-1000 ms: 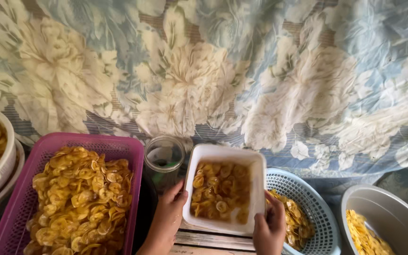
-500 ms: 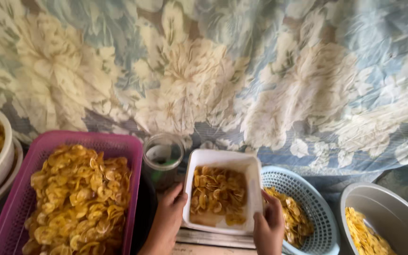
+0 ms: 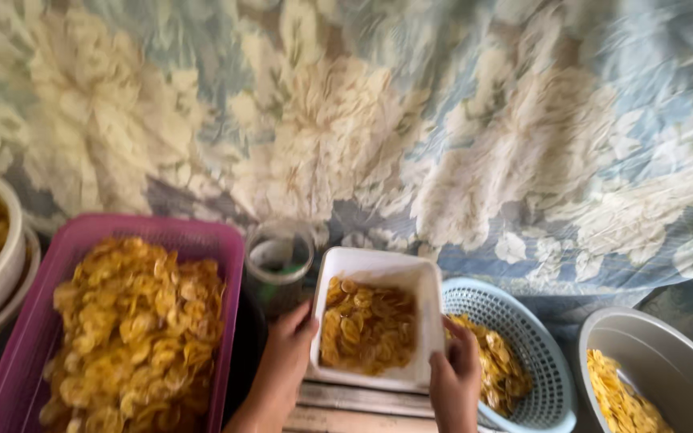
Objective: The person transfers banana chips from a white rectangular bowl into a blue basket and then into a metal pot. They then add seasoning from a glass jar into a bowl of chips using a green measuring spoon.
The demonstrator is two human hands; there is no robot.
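- We see the left hand low in the frame, just left of centre, gripping the left wall of a white rectangular tub; its fingers are closed on that wall, thumb over the rim.
- The right hand sits at lower centre-right, clasping the tub's right wall near the front corner, its fingers curled around the edge.
- The tub lies at the bottom centre of the frame, between both hands, partly filled with golden fried chips. It seems to rest on or just above a pale wooden desk; we cannot tell whether it is lifted.
- Just right of the tub, touching or nearly so, is a light blue perforated basket with more chips in it.
- At lower left a purple basket is heaped high with chips; between it and the tub stands a clear jar with something green inside.
- At the far left edge we see part of a white bucket, and at lower right a grey basin holding yellow strips.
- A blue floral cloth fills the upper frame.
- In our judgement, a tilt of the tub could slide chips over its rim onto the desk, since the grip is on thin walls only.
- We also think a sideways shift could knock the jar, which stands very near the left hand.
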